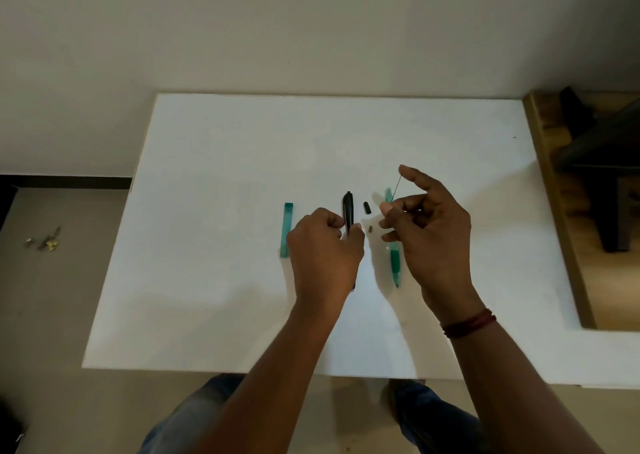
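My left hand [323, 246] grips a black mechanical pencil [348, 211] upright over the white table [214, 280]; its lower tip pokes out below my palm. My right hand [427, 232] pinches a thin dark lead [396, 187] between thumb and fingers, with the forefinger raised, just right of the pencil. A small black cap [366, 207] and a tiny grey piece [371, 228] lie on the table between my hands. A green mechanical pencil [394, 263] lies under my right hand, partly hidden. A green lead case [286, 230] lies to the left.
The table meets a pale wall at the back. To the right stands a wooden surface [568, 232] with a dark object [602, 163]. Small metal bits [43, 241] lie on the floor at left. My legs in jeans [194, 415] show below the table edge.
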